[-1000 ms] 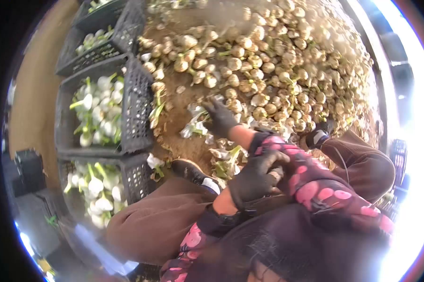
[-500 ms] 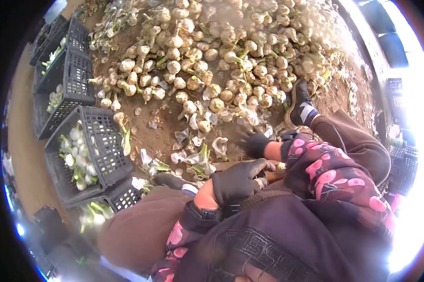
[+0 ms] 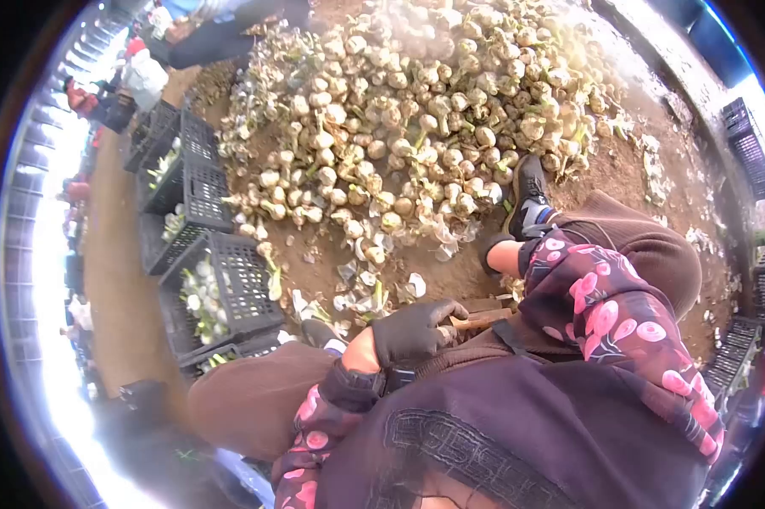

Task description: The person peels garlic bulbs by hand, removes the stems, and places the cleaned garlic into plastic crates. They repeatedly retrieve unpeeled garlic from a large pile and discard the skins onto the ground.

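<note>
crates: black plastic crates (image 3: 221,284) sit in a row on the far left; the nearest one has peeled white bulbs with green stalks in it

left knee: brown trouser leg (image 3: 255,394) bent up at lower left, with a dark shoe toe poking out just past it

left hand (image 3: 412,329): black glove, curled shut around a wooden handle (image 3: 477,320) that pokes out to the right of the fist, held close in at the lap. Pretty sure it's a knife, but you can't see the blade

scraps: loose white skins and green bits (image 3: 361,293) on the dirt right in front of that fist

pile: big heap of dirty bulbs (image 3: 416,127) fills the top middle, well apart from the left hand

right hand (image 3: 489,252): reaching forward at the near edge of the pile, by the loose skins. Only the wrist and a bit of dark glove show past the pink-flowered sleeve (image 3: 594,310), so can't tell if it's gripping anything or open

right foot: dark shoe (image 3: 528,195) planted at the edge of the pile, just beyond that hand
</note>
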The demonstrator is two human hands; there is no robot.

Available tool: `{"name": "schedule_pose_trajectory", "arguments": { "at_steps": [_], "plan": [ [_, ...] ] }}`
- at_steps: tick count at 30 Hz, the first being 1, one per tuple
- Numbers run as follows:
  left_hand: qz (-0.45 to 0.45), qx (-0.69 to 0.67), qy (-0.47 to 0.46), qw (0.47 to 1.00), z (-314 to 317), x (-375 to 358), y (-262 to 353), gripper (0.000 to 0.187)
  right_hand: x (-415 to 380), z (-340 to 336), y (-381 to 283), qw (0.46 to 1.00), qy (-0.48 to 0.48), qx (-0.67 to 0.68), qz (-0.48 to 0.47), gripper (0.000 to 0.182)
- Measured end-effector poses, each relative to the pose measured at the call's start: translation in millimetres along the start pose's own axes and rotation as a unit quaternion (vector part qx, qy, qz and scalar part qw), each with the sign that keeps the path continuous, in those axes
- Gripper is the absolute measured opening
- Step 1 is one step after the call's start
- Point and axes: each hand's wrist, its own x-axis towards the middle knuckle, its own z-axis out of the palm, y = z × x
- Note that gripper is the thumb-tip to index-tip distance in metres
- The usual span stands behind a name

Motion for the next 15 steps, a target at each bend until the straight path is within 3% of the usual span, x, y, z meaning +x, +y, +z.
{"name": "schedule_pose_trajectory", "arguments": {
  "at_steps": [2, 3, 6, 8, 9, 11, 12, 13, 15],
  "plan": [
    [-0.042, -0.024, 0.013, 0.999, 1.9, -7.2, 17.9, 0.041, 0.8, -9.1, 4.4, 0.999, 0.001, 0.025, 0.029, 0.057],
    [-0.074, -0.062, 0.024, 0.995, 1.8, -8.6, 23.6, 0.041, 33.0, -0.4, 9.5, 0.999, 0.048, -0.001, 0.008, 0.053],
    [-0.064, -0.037, 0.064, 0.995, 2.1, -7.0, 17.4, 0.042, 47.1, -9.0, 24.0, 0.997, 0.048, 0.055, 0.005, 0.055],
    [-0.094, -0.068, 0.061, 0.991, -7.8, -6.5, 13.6, 0.042, 84.2, 12.7, 44.8, 0.975, 0.213, 0.063, -0.016, 0.054],
    [-0.092, -0.063, 0.054, 0.992, -14.3, -3.9, 5.7, 0.042, 37.1, -13.1, 32.8, 0.971, 0.221, 0.091, 0.017, 0.036],
    [-0.145, -0.13, 0.047, 0.98, -23.6, 6.6, -22.7, 0.04, 97.6, 0.9, 33.6, 0.964, 0.24, 0.111, 0.017, 0.036],
    [-0.125, -0.157, 0.073, 0.977, -26.9, 13.4, -33.1, 0.042, 74.8, -15.4, 27.8, 0.959, 0.247, 0.141, 0.01, 0.035],
    [-0.12, -0.165, 0.065, 0.977, -27.0, 22.0, -46.1, 0.042, 94.0, -23.6, 29.5, 0.976, 0.199, 0.084, -0.013, 0.044],
    [-0.067, -0.163, 0.154, 0.972, -25.5, 39.7, -68.4, 0.037, 87.2, -26.6, 19.3, 0.928, 0.322, 0.188, -0.012, 0.043]
  ]
}}
